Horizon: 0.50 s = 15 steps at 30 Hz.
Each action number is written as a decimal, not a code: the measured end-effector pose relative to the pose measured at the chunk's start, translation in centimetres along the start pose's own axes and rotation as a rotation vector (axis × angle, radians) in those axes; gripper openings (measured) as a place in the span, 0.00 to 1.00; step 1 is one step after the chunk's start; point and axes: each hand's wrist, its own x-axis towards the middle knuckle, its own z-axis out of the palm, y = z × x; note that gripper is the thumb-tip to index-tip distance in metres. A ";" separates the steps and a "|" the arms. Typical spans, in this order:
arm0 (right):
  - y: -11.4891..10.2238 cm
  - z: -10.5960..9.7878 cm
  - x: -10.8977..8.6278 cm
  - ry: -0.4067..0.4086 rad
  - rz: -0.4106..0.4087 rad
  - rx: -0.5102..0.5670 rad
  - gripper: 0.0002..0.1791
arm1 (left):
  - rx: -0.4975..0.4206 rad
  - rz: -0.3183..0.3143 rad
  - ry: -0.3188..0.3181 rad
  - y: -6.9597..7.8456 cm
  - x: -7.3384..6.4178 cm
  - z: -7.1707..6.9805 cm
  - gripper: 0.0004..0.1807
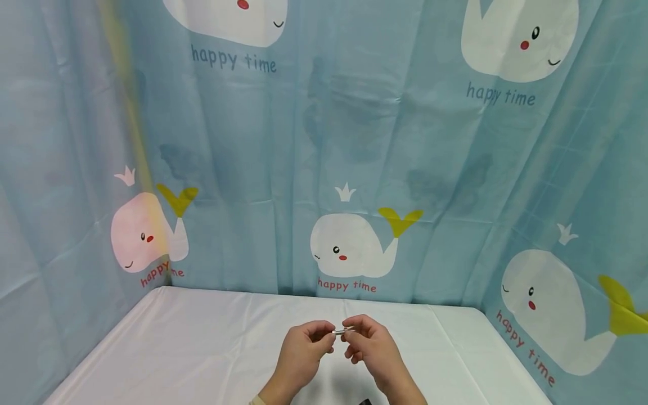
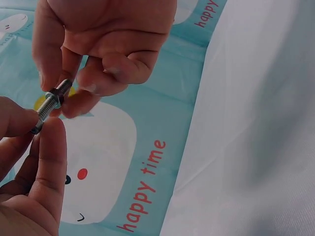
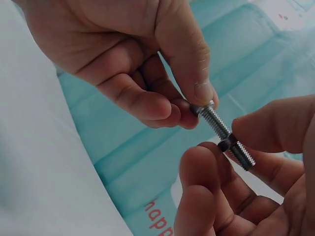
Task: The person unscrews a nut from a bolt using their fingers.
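A silver threaded bolt (image 1: 340,332) is held between both hands above the white table. My left hand (image 1: 302,351) pinches the bolt at its head end with thumb and fingertips. From the other side, my right hand (image 1: 372,343) has thumb and fingers at a nut (image 3: 227,143) partway along the thread. In the right wrist view, the bare thread of the bolt (image 3: 215,123) shows between head and nut, and its tip sticks out past the nut. The left wrist view has the bolt (image 2: 45,109) slanting up to the right, its head partly covered by the left fingertips.
The white-covered table (image 1: 202,343) lies beneath the hands. A small dark object (image 1: 365,402) shows partly at the bottom edge of the head view. Blue curtains (image 1: 243,146) with printed whales surround the table at the back and on both sides.
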 end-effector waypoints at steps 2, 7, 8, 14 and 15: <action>0.1 0.0 0.0 -0.004 0.009 0.004 0.14 | -0.003 0.000 0.001 0.0 0.0 0.0 0.06; 0.4 0.0 0.1 -0.030 0.001 0.003 0.15 | -0.002 -0.002 0.003 -0.2 0.1 0.0 0.06; 0.4 0.0 0.1 -0.033 -0.008 0.004 0.14 | 0.000 0.000 0.003 -0.2 0.1 0.0 0.06; 0.4 -0.1 0.2 -0.029 0.003 0.013 0.15 | -0.003 -0.004 0.001 0.0 0.1 0.0 0.06; 0.5 -0.1 0.2 -0.026 0.011 0.008 0.15 | -0.004 -0.005 0.000 0.0 0.1 0.0 0.06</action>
